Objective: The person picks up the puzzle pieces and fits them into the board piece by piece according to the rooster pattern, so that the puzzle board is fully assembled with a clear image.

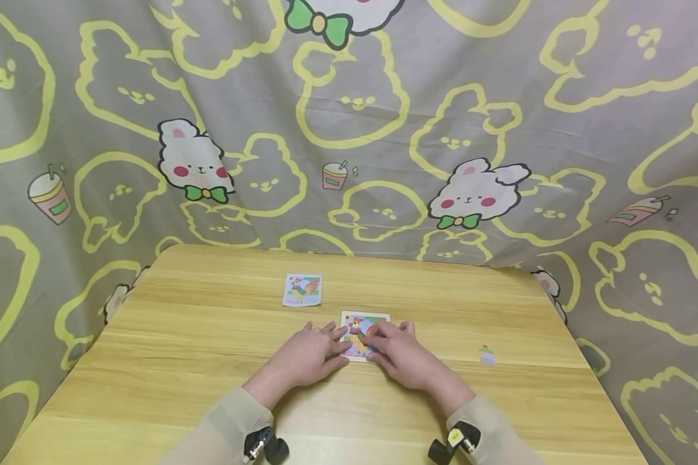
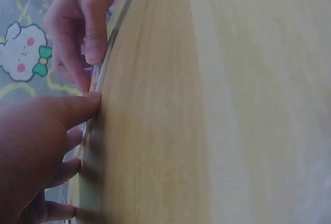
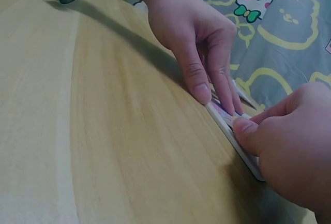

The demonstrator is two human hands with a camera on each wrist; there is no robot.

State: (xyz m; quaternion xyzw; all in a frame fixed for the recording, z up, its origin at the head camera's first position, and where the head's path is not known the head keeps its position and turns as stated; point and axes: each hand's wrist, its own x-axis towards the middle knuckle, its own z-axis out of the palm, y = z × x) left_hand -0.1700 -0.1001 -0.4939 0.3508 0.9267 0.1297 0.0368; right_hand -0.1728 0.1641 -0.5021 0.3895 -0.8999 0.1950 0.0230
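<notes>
A small jigsaw puzzle (image 1: pixel 357 351) with a colourful rooster lies in a pale-rimmed tray on the table. My left hand (image 1: pixel 309 352) rests at the tray's left side, fingers extended and fingertips touching its edge; in the right wrist view the left thumb (image 3: pixel 195 81) meets the near rim. Over the puzzle's right half, my right hand (image 1: pixel 404 354) has its thumb and fingers bent together at what looks like a puzzle piece, mostly hidden by the fingertips. In the right wrist view the right thumb (image 3: pixel 247 131) is above the tray.
A rooster picture card (image 1: pixel 302 290) lies farther back, left of the tray. One loose puzzle piece (image 1: pixel 486 354) sits on the wooden table (image 1: pixel 209 303) to the right. A patterned curtain (image 1: pixel 378 129) hangs behind and around the table.
</notes>
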